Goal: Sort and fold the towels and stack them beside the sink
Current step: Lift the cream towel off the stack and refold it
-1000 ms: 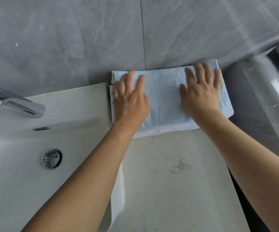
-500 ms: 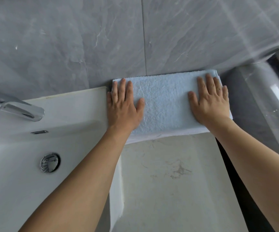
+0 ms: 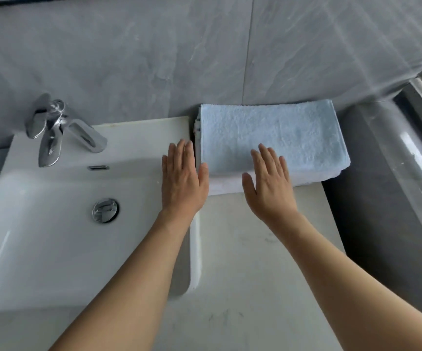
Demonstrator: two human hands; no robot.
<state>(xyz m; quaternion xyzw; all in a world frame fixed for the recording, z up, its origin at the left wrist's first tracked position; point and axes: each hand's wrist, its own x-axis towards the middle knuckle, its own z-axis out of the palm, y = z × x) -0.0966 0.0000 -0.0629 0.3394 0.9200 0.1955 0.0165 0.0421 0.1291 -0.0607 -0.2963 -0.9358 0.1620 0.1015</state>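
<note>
Our left hand [image 3: 183,181] lies flat with its fingers straight and close together, palm down over the right rim of the sink [image 3: 139,133], its thumb touching the near left corner of the towel stack [image 3: 273,140]. Our right hand [image 3: 268,183] is also flat, fingers slightly spread and holding nothing, its fingertips over the near edge of the stack (whether they press the cloth or hover just above it we cannot tell).

Half a second ago both our palms rested on top of the stack, one at each end. Now they have drawn back toward six o'clock: the left has slid off to the sink rim and the right has come in toward the left half of the near edge, so nearly the whole top of the stack shows.

The top towel is pale blue terry, folded to a tidy rectangle with its long side running from nine to three o'clock. Beneath it a paler, whitish layer shows along the near edge, and thin folded edges of further layers show at the left side. The stack sits on the pale marbled counter [image 3: 250,287] just beside the sink, at its three o'clock, its far edge against the grey tiled wall [image 3: 204,59].

The chrome tap [image 3: 55,133] stands at ten o'clock from our hands, and the round drain [image 3: 105,210] lies at nine o'clock.
</note>
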